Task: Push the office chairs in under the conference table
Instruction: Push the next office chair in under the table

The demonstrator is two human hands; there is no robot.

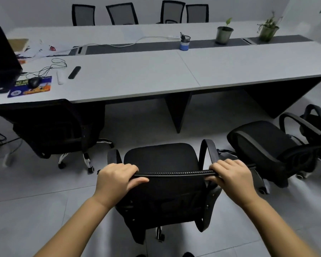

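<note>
Both our hands grasp a black chair's (161, 160) top edge, left hand (115, 179) and right hand (232, 175) curled round it; it stands on the floor, well short of the table (156, 75).

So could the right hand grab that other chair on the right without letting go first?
Probably not. The right hand grips the top of the middle chair's backrest, so it is busy. The chair on the right sits close beside it with nothing between, so once freed, the hand could likely reach it.

Black mesh office chair (161, 160) facing grey conference table (230, 65), apart
</note>
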